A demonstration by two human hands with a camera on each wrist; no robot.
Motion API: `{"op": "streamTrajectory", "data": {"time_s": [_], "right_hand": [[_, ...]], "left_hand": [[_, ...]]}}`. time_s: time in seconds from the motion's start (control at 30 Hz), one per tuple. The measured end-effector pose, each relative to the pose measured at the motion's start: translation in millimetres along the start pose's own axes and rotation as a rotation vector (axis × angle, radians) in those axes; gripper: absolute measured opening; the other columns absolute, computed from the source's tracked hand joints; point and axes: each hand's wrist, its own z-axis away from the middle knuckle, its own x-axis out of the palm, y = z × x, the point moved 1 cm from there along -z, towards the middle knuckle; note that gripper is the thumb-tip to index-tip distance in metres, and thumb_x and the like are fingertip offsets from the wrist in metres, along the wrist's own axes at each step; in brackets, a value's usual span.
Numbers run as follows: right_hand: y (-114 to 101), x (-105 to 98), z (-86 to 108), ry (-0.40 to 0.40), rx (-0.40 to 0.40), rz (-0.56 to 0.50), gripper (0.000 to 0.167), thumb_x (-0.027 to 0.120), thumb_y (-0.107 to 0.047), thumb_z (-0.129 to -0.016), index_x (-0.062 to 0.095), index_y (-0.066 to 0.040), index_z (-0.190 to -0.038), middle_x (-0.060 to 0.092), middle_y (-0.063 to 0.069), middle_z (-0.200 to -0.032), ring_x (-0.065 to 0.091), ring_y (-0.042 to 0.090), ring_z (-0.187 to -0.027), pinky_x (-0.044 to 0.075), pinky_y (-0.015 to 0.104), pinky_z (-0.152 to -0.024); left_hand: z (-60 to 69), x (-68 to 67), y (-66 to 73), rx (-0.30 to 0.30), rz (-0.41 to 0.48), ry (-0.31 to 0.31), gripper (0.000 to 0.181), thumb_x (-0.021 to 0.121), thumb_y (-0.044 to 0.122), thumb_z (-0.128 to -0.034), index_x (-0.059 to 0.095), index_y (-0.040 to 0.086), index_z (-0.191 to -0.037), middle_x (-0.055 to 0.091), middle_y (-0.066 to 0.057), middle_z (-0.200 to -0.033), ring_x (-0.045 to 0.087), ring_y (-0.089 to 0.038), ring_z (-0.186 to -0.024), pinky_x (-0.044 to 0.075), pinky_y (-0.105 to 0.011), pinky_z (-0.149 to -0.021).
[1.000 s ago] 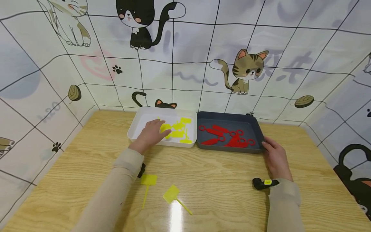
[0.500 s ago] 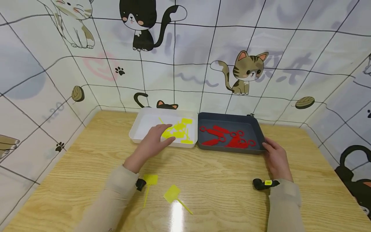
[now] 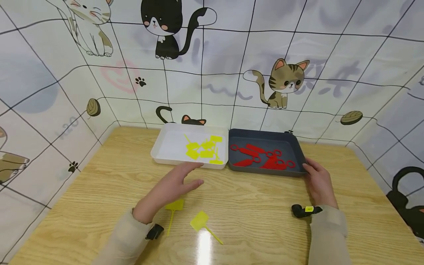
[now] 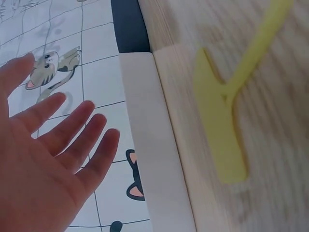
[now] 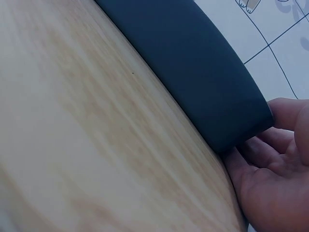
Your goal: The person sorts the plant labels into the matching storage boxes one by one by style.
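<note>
My left hand [image 3: 169, 186] is above the table in front of the white tray [image 3: 172, 162], its fingers extended and holding nothing. Below it lies a yellow paddle-shaped piece with a thin stick [image 3: 175, 205], partly covered by the hand; a second one [image 3: 200, 221] lies to its right. One such yellow piece [image 4: 215, 130] shows large in the left wrist view. At the front right corner of the dark grey tray [image 3: 258, 170], my right hand [image 3: 321, 186] grips the edge. The right wrist view shows that hand's thumb at the tray wall [image 5: 193, 67] and fingers low beside it.
Several yellow pieces [image 3: 206, 153] lie in the white tray's right half. Several red tag-shaped pieces with rings [image 3: 275, 162] lie in the dark tray. The trays stand side by side against a cat-patterned backdrop [image 3: 222, 55] on the wooden table [image 3: 258, 213].
My left hand has drawn back from over the yellow pieces in the white tray, toward the front of the table. My right hand stays at the dark tray's corner.
</note>
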Motion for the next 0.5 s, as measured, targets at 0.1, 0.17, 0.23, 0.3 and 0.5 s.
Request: {"op": "streamTrajectory", "data": {"time_s": [0.1,0.17,0.23,0.3,0.5], "right_hand": [[1.1,-1.5,0.5,-0.002,0.001,-0.009,0.058,0.052,-0.022,-0.090,0.027,-0.006,-0.140,0.019,0.007,-0.146,0.026,0.013,-0.129,0.023,0.023,-0.102],[1.8,-2.4,0.9,-0.002,0.002,-0.014,0.059,0.052,-0.022,-0.090,0.027,-0.006,-0.140,0.018,0.007,-0.146,0.025,0.013,-0.129,0.023,0.022,-0.102],[2.4,-3.0,1.1,-0.003,0.004,-0.017,0.059,0.053,-0.022,-0.090,0.027,-0.006,-0.140,0.018,0.007,-0.146,0.026,0.013,-0.128,0.024,0.022,-0.101],[2.8,-3.2,0.7,-0.005,0.003,-0.016,0.059,0.053,-0.022,-0.090,0.027,-0.006,-0.140,0.019,0.007,-0.146,0.027,0.012,-0.128,0.025,0.021,-0.100],[2.2,-1.5,-2.0,-0.010,-0.012,-0.020,0.057,0.052,-0.022,-0.090,0.028,-0.006,-0.140,0.020,0.009,-0.145,0.027,0.013,-0.127,0.027,0.020,-0.099]], "left_hand": [[5.6,1.9,6.9,0.005,0.028,-0.028,0.057,0.051,0.056,-0.0819,0.044,0.027,-0.130,0.043,0.016,-0.127,0.042,-0.010,-0.115,0.038,-0.035,-0.092],[8.1,3.2,11.5,0.011,0.045,-0.057,0.055,0.052,0.055,-0.0821,0.044,0.028,-0.130,0.046,0.016,-0.124,0.046,-0.011,-0.111,0.040,-0.035,-0.088],[10.5,4.2,16.2,0.016,0.054,-0.103,0.054,0.052,0.054,-0.0823,0.045,0.029,-0.129,0.049,0.014,-0.121,0.048,-0.012,-0.107,0.042,-0.035,-0.085],[12.7,5.1,20.4,0.024,0.040,-0.154,0.054,0.051,0.055,-0.0823,0.046,0.028,-0.128,0.051,0.012,-0.120,0.050,-0.011,-0.105,0.043,-0.035,-0.084],[18.2,6.4,29.4,0.015,-0.082,-0.264,0.049,0.056,0.052,-0.0813,0.055,0.022,-0.120,0.057,0.008,-0.111,0.053,-0.011,-0.099,0.044,-0.032,-0.081]]}}
